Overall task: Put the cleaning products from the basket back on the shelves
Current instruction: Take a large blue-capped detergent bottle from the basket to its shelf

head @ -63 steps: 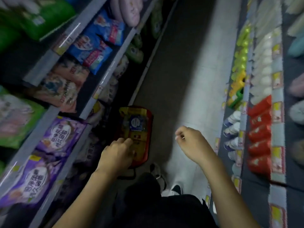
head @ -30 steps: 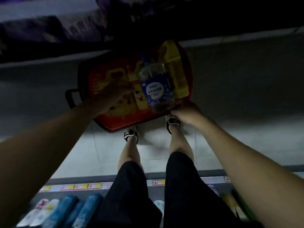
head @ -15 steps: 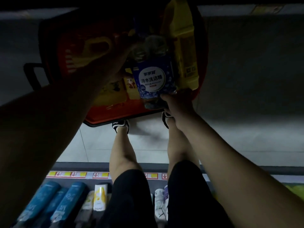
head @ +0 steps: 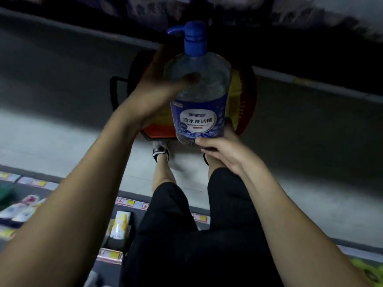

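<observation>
While the left hand wraps the bottle; right hand grips its base.

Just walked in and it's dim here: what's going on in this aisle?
Someone bends over a red basket on the floor, holding a clear pump bottle with a blue label above it. The left hand grips its upper body, the right hand holds its base. Yellow packs lie in the basket.
</observation>
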A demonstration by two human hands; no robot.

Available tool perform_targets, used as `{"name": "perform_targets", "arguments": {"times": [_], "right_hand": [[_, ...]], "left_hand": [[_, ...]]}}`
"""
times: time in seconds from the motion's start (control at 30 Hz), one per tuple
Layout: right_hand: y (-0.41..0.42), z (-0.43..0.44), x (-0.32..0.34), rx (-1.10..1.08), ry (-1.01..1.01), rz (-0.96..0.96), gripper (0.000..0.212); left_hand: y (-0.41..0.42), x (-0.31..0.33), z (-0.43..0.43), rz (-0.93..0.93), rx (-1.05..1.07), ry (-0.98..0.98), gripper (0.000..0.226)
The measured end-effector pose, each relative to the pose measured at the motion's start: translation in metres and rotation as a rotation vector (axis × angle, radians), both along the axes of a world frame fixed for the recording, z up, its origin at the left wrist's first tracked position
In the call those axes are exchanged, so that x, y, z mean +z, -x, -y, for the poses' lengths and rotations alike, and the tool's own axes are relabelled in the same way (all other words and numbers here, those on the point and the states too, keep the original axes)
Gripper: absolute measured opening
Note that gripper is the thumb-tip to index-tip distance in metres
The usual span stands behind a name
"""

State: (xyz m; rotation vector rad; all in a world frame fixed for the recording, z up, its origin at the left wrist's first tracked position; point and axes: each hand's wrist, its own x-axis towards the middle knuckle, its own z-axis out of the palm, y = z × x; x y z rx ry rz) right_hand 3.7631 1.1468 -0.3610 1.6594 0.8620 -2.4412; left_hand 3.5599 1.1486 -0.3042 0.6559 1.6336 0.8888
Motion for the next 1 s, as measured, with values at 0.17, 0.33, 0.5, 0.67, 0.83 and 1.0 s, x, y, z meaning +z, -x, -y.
{"name": "perform_targets", "arguments": {"times": [0.17,0.33,0.5,0.67,0.83,1.0], "right_hand": [[0.065,0.002,0.097,0.114,-0.232,-0.221,0.069],[0.172,0.025,0.195,0.255,-0.424,-0.555,0.087],[0.289,0.093,0.283,0.45,-0.423,-0.864,0.087],[0.369,0.177,0.335,0.615,-0.385,-0.985,0.083],[0.439,0.245,0.382,0.708,-0.42,-1.01,0.065],[0.504,0.273,0.43,0.733,-0.55,-1.065,0.076]], "left_hand": [[0.052,0.129,0.046,-0.138,0.156,-0.229,0.064],[0.112,0.243,0.129,-0.285,0.393,-0.467,0.082],[0.183,0.316,0.243,-0.313,0.53,-0.498,0.096],[0.233,0.343,0.344,-0.354,0.736,-0.529,0.101],[0.282,0.375,0.419,-0.41,0.891,-0.646,0.081],[0.341,0.397,0.451,-0.466,0.961,-0.75,0.07]]}}
